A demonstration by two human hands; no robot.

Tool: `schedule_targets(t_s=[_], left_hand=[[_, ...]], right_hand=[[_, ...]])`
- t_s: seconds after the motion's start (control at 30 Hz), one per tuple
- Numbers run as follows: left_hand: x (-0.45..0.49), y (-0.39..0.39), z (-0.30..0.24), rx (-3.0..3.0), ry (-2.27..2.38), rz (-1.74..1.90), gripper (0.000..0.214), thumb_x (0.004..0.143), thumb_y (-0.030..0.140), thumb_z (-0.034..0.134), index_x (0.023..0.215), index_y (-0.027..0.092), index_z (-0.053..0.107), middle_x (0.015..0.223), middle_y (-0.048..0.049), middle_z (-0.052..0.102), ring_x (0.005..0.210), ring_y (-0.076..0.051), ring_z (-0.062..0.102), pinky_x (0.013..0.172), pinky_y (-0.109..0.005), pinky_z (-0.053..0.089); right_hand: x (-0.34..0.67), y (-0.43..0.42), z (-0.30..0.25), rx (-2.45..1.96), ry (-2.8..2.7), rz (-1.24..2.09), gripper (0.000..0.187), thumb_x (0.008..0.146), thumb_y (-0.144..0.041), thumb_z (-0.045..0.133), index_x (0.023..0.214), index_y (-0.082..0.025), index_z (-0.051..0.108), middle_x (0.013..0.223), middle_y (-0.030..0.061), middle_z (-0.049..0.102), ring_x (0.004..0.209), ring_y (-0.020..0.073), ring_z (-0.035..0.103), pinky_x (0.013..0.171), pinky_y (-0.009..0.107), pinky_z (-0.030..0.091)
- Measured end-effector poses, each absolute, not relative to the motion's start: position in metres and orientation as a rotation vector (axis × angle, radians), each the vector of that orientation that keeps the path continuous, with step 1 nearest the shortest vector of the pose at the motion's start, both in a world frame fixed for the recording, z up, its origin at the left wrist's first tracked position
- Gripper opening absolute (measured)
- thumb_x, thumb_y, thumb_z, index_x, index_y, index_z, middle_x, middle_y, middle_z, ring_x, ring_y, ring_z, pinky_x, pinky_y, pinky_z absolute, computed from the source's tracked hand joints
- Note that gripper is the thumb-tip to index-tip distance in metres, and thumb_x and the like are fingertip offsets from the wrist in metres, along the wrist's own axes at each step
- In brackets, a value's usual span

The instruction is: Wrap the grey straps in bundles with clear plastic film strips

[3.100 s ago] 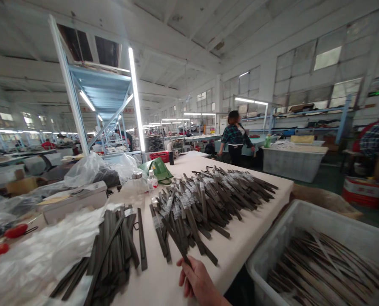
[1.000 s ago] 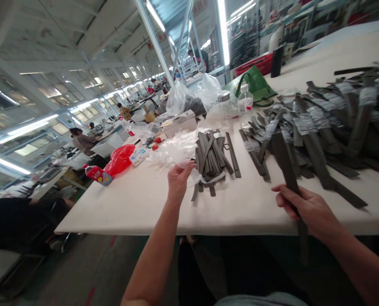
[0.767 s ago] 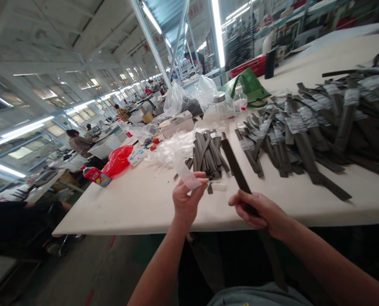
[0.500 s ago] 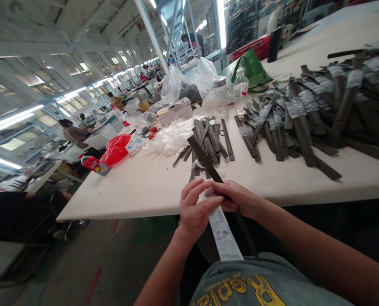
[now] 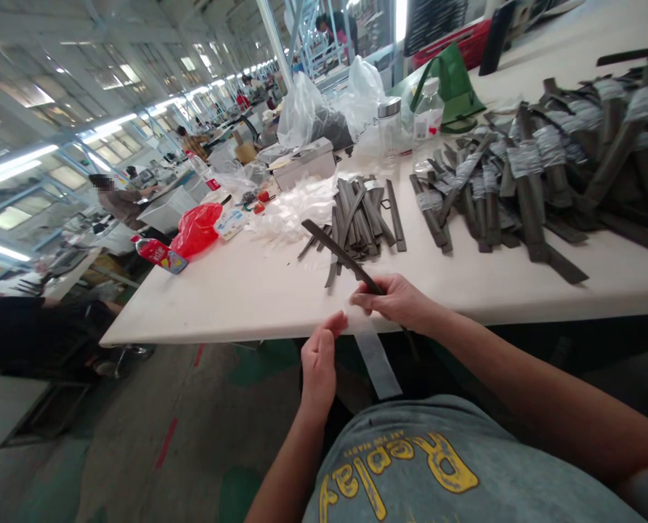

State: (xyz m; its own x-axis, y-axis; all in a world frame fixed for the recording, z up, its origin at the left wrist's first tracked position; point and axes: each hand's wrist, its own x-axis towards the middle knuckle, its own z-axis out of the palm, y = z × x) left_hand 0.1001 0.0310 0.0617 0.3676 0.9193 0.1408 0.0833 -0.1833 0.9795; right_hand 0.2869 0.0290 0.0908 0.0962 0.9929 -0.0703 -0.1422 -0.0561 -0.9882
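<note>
The right hand (image 5: 397, 301) pinches a long dark grey flat strip (image 5: 340, 254) at the front edge of the white desk (image 5: 220, 305), lower centre of the frame. The half-open left hand (image 5: 318, 370) holds nothing, just beside a translucent film strip (image 5: 373, 356) hanging below. A loose pinch could let either strip drop to the grey floor (image 5: 165, 436).

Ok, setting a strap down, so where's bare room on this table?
Bare white table lies between the red plastic bag and your right hand; a narrower strip runs along the near edge beneath the taped dark straps. It's crowded around the loose strap bundle and plastic film.
</note>
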Motion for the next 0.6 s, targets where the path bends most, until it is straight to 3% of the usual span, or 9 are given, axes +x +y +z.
schedule_targets(t_s=[0.07, 0.17, 0.4, 0.5, 0.6], left_hand=[[0.098, 0.023, 0.063, 1.397, 0.897, 0.772, 0.046, 0.089, 0.049, 0.047, 0.109, 0.014, 0.069, 0.105, -0.0131, 0.072, 0.096, -0.026, 0.066, 0.090, -0.041, 0.050], [0.097, 0.014, 0.066, 1.382, 0.928, 0.611, 0.030, 0.077, 0.040, 0.068, 0.095, 0.016, 0.075, 0.094, -0.0087, 0.074, 0.089, -0.025, 0.066, 0.085, -0.036, 0.051], [0.104, 0.004, 0.050, 1.344, 0.946, 0.509, 0.021, 0.075, 0.032, 0.069, 0.085, 0.016, 0.077, 0.086, -0.0085, 0.075, 0.083, -0.022, 0.066, 0.082, -0.033, 0.049], [0.102, 0.007, 0.051, 1.286, 0.977, 0.555, 0.018, 0.074, 0.031, 0.070, 0.080, 0.015, 0.077, 0.080, -0.0085, 0.075, 0.079, -0.021, 0.066, 0.081, -0.032, 0.050], [0.073, 0.024, 0.067, 1.130, 1.075, 0.888, 0.014, 0.069, 0.029, 0.075, 0.068, 0.015, 0.074, 0.072, -0.0051, 0.073, 0.072, -0.016, 0.065, 0.077, -0.029, 0.051]], right_hand=[[0.289, 0.033, 0.090, -1.207, -1.082, 1.169, 0.024, 0.065, -0.037, 0.072, 0.067, -0.014, 0.064, 0.053, -0.0033, 0.056, 0.046, 0.0062, 0.042, 0.045, 0.021, 0.031], [0.288, 0.037, 0.085, -1.223, -1.164, 1.122, 0.023, 0.067, -0.037, 0.069, 0.068, -0.014, 0.065, 0.055, -0.0023, 0.057, 0.051, 0.0084, 0.047, 0.052, 0.023, 0.035], [0.279, 0.040, 0.076, -1.262, -1.260, 1.086, 0.025, 0.071, -0.039, 0.065, 0.071, -0.015, 0.065, 0.057, -0.0019, 0.057, 0.054, 0.0102, 0.048, 0.055, 0.024, 0.037], [0.283, 0.037, 0.075, -1.300, -1.323, 1.049, 0.028, 0.075, -0.042, 0.061, 0.073, -0.014, 0.067, 0.058, -0.0006, 0.059, 0.054, 0.0105, 0.048, 0.054, 0.024, 0.036], [0.292, 0.026, 0.074, -1.357, -1.366, 1.071, 0.041, 0.083, -0.051, 0.052, 0.082, -0.014, 0.069, 0.062, 0.0013, 0.061, 0.050, 0.0096, 0.043, 0.048, 0.023, 0.032]])
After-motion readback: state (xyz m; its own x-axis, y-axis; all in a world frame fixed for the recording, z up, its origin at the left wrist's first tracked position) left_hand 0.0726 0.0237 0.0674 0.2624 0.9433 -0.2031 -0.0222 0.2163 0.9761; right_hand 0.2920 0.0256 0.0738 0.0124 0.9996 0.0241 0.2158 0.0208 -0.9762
